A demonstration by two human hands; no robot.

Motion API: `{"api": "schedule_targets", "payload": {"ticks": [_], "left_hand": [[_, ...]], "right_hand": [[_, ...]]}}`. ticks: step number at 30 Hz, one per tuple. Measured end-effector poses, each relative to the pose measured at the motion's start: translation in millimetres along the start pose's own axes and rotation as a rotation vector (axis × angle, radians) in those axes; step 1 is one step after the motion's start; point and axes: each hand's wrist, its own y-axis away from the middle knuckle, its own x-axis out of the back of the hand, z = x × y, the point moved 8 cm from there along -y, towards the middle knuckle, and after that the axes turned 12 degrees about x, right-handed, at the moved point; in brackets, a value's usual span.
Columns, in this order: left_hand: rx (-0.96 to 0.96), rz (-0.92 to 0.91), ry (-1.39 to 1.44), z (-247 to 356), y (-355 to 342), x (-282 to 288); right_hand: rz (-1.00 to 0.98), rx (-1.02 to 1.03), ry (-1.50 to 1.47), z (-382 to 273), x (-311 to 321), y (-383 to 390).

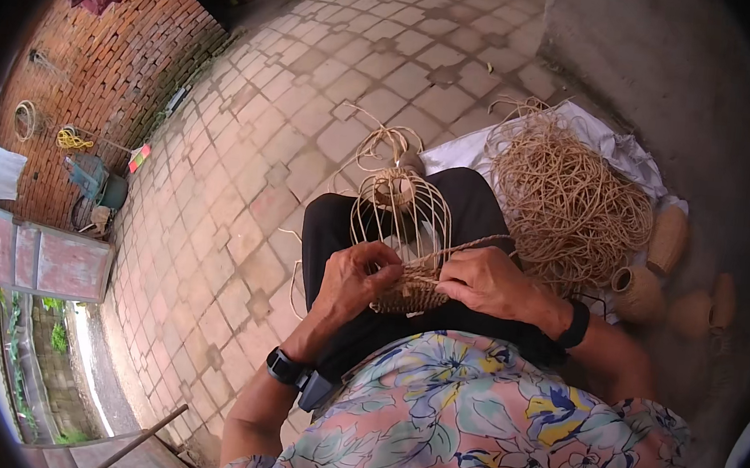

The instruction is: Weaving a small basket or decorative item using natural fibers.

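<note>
A half-woven basket point(409, 301) of tan straw-like cord lies across my lap, its tightly woven part toward me. Bare curved ribs point(402, 214) spread away from it and gather at the far end, where loose strand ends point(388, 137) stick out. My left hand point(358, 275) grips the left side of the weave, thumb and fingers closed at its edge. On the other side my right hand point(488, 284) has its fingers pinched on a twisted cord point(472, 242) beside the weave. Part of that cord runs over the back of this hand. My fingertips partly hide the weave.
To the right, a large tangled heap of cord point(569, 202) rests on a white sheet point(453, 152). Several woven vases point(639, 293) lie beside it on the floor. Paving tiles point(204, 246) stretch to the left, toward a brick wall point(132, 52) with hanging coils.
</note>
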Motion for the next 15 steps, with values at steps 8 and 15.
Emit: {"api": "schedule_targets", "payload": {"ticks": [8, 15], "left_hand": [[-0.324, 0.214, -0.184, 34.2, 1.7, 2.0], [-0.145, 0.191, -0.315, 32.6, -10.2, -7.4]], "right_hand": [[0.534, -0.71, -1.498, 68.4, -31.7, 24.5], [0.304, -0.472, -1.09, 93.0, -33.1, -45.2]]}}
